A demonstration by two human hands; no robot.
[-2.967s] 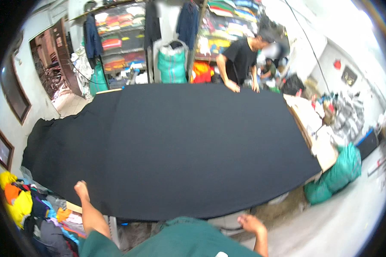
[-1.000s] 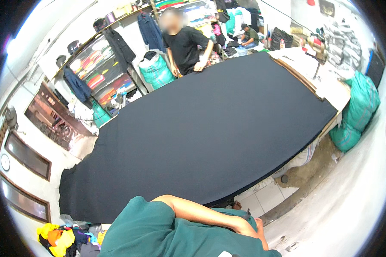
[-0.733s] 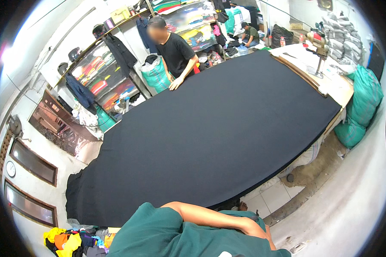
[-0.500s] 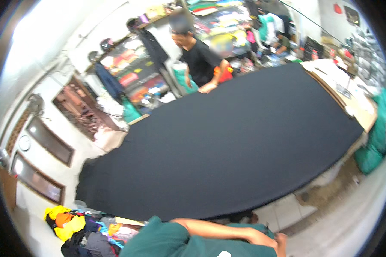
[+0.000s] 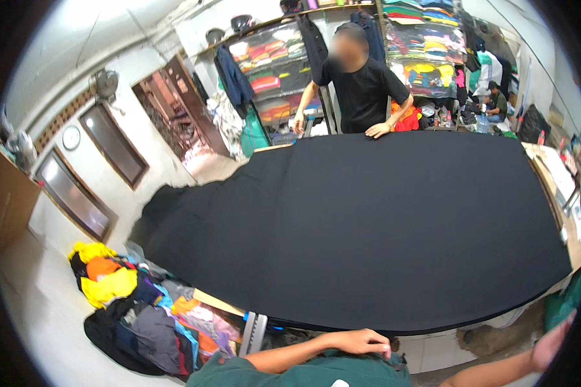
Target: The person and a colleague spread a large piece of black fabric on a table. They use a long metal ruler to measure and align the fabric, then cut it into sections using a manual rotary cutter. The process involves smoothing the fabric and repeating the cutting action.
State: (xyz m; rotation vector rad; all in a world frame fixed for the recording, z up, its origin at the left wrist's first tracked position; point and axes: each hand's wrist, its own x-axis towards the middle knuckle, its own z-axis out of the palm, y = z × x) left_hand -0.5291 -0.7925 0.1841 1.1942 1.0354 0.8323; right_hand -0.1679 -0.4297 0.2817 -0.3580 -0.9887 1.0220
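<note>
A large black cloth [image 5: 381, 226] lies spread over a long table, its near edge hanging over the front. My left hand [image 5: 361, 342] is just below that edge, in front of my green shirt, with fingers loosely bent and nothing visible in them. Far out to the right, my right hand [image 5: 554, 342] is stretched out, somewhat blurred, beside the cloth's near right end and a green sack [image 5: 565, 300]. It shows nothing in its grasp. Across the table a co-worker in black [image 5: 361, 97] stands upright, one hand [image 5: 377, 130] on the cloth's far edge.
A pile of coloured clothes [image 5: 148, 322] lies at the lower left, with a grey toothed metal piece [image 5: 254, 334] next to it. Shelves of folded garments [image 5: 271, 55] line the back wall. Another person [image 5: 497, 103] sits at the back right. Bare tabletop [image 5: 555, 174] shows at the right end.
My view has turned, so the scene sits differently. My right hand has moved away from my left, out to the right. The co-worker has straightened up from leaning over the cloth.
</note>
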